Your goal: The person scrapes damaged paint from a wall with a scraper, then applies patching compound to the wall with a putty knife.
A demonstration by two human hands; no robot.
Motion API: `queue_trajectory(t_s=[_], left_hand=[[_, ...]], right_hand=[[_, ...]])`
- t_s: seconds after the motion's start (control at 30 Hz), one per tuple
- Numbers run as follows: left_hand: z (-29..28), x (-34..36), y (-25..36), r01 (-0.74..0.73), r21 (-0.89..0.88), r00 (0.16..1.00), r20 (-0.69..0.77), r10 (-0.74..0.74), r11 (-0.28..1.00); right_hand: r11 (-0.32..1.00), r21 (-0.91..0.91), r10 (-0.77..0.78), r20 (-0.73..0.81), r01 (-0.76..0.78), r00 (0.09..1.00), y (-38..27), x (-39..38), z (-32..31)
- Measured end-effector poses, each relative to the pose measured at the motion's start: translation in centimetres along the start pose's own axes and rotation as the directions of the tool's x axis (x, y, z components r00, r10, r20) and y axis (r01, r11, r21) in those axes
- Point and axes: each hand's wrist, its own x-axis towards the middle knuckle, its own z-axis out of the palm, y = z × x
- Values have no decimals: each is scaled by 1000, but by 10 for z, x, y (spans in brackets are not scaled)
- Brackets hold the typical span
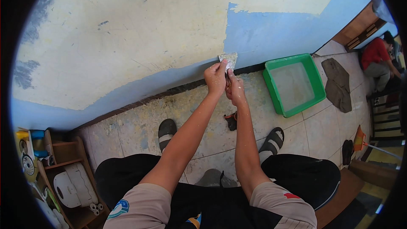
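A paint scraper (231, 58) with a flat, paint-crusted blade points up at the foot of the wall (140, 34). My right hand (236, 89) is closed around its handle, which the fingers mostly hide. From the other side my left hand (215, 78) is closed on the scraper, with its thumb on the base of the blade. Pale specks dot both hands. Blue paint borders a large cream bare area on the wall; whether the blade's edge touches the wall I cannot tell.
Right of my hands stands a green basin (277, 97) with cloudy water. Beyond it lie a brown cloth (337, 85) and a seated person in red (375, 55). A wooden shelf (63, 144) is at lower left. Paint flakes cover the tiles (144, 118); a small dark object (231, 121) lies there.
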Motion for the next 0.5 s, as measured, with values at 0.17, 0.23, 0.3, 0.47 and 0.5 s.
queue_trajectory(t_s=[0.17, 0.23, 0.3, 0.47, 0.5], left_hand=[[13, 3, -13, -69, -205, 998, -30, 64, 976], [10, 3, -14, -91, -161, 995, -48, 84, 983], [11, -1, -7, -107, -122, 994, -52, 101, 987], [7, -1, 18, -190, 71, 980, -51, 193, 979], [8, -2, 27, -271, 120, 959, -53, 279, 955]], right_hand=[[982, -156, -108, -32, 102, 994, -4, 9, -12], [973, -189, -142, -22, 135, 990, -3, 11, -13], [992, -96, -86, 2, 86, 996, 3, 14, -10], [983, 184, 7, 31, -12, 999, 17, 17, 9], [982, 186, 10, 31, -15, 999, 8, 18, 13]])
